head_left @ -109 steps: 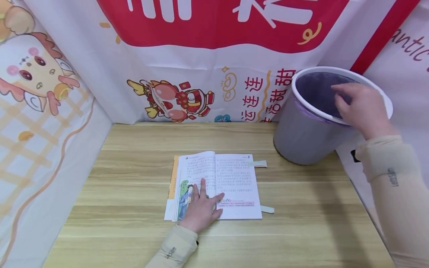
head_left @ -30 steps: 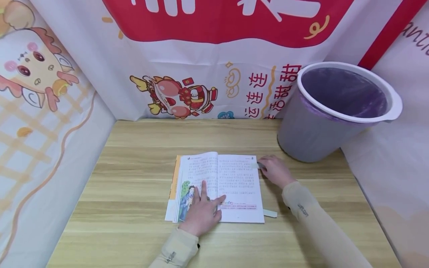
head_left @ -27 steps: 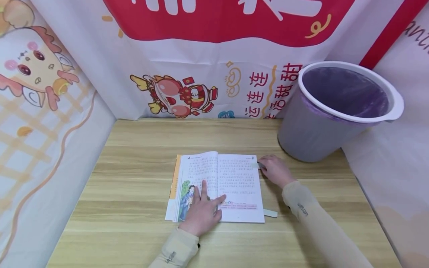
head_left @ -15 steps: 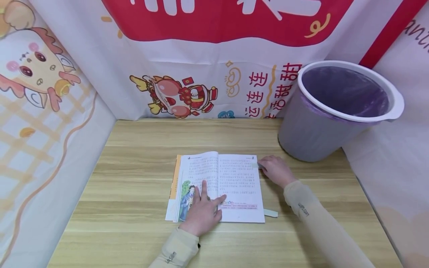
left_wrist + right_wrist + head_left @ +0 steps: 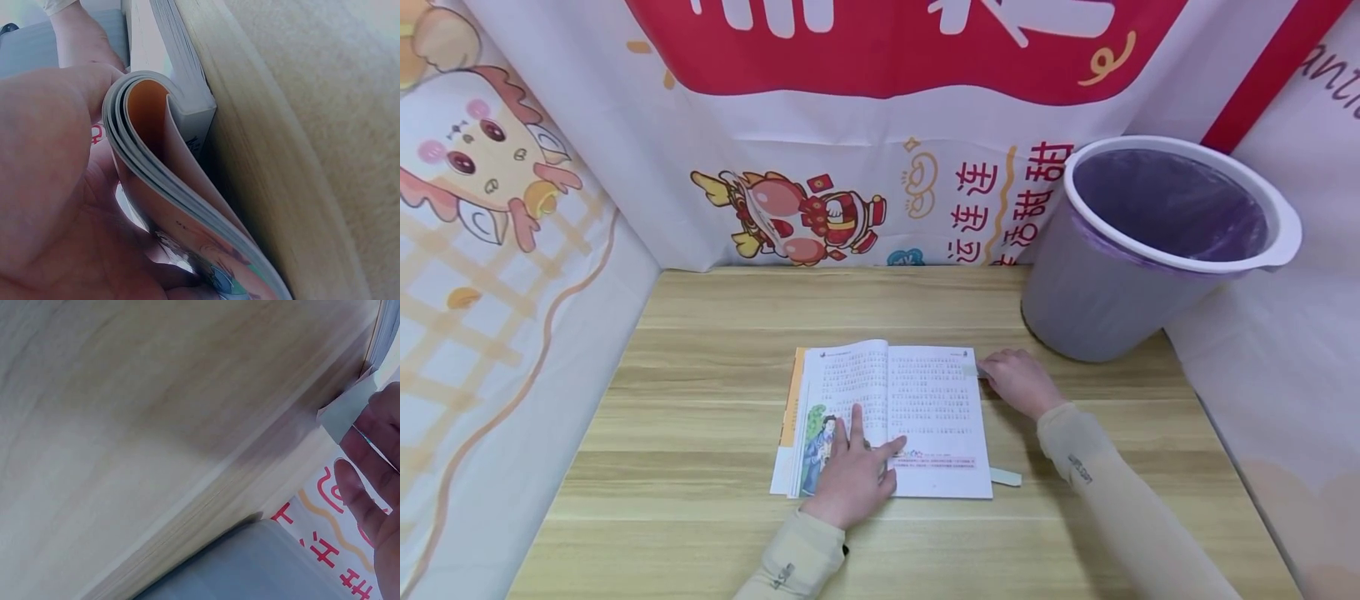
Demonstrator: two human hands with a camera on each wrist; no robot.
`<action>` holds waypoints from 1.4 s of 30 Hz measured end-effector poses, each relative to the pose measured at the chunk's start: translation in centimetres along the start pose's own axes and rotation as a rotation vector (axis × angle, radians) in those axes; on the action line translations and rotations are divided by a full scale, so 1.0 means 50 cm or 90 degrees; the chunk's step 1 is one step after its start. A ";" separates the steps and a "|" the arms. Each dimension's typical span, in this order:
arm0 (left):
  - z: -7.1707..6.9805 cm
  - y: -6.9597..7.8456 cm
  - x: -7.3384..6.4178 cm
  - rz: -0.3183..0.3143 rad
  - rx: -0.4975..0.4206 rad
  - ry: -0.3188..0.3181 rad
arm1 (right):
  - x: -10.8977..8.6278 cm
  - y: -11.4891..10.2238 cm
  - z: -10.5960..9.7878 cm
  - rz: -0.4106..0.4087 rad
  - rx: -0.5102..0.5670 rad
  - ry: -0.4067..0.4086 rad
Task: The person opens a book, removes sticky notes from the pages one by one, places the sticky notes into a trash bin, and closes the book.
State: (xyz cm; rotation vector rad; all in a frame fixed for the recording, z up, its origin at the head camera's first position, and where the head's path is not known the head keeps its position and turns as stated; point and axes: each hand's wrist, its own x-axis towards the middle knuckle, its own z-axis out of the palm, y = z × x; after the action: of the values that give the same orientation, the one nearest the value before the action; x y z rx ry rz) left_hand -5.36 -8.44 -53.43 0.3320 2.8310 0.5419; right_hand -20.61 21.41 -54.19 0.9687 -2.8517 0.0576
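Head view, which I watch from afar: just below centre, the left hand point(image 5: 850, 483) rests on the open book point(image 5: 928, 408) with fingers spread wide, gripping nothing and pressing, I think, to steady it. The left wrist view shows the pages curling up beside that palm. The book lies in the middle of the table point(image 5: 700, 417). Further right, the upper tab point(image 5: 971, 371) sits at its page edge, and the right hand point(image 5: 1018, 382) holds that strip in a narrow pinch. The lower tab point(image 5: 1006, 477) sticks out untouched. At the upper right stands the bin point(image 5: 1090, 292).

I judge the step in hand to be taking off the upper tab; the next move calls for a slow outward peel while the left palm stays firm.

Against the oldest frame, the right hand is down at the tab instead of over the bin; against the latest one, I spot hardly any change.
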 end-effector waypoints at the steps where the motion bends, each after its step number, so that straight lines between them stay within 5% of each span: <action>1: 0.000 0.000 0.000 0.001 0.001 0.000 | 0.000 0.000 0.000 -0.001 -0.001 -0.001; 17: -0.004 0.003 -0.002 0.005 0.010 -0.002 | 0.000 -0.006 -0.004 0.031 -0.012 -0.022; 29: -0.002 0.006 -0.004 0.006 0.001 0.005 | -0.008 0.002 -0.007 -0.043 -0.100 0.011; 42: -0.007 0.009 -0.007 0.002 -0.007 0.005 | -0.022 0.025 -0.066 0.001 0.000 0.103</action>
State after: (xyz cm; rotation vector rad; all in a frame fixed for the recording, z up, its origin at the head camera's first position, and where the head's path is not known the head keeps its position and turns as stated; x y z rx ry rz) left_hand -5.06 -8.23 -52.88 0.3336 2.8342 0.5608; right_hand -20.13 23.34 -51.08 0.9177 -2.7049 0.1311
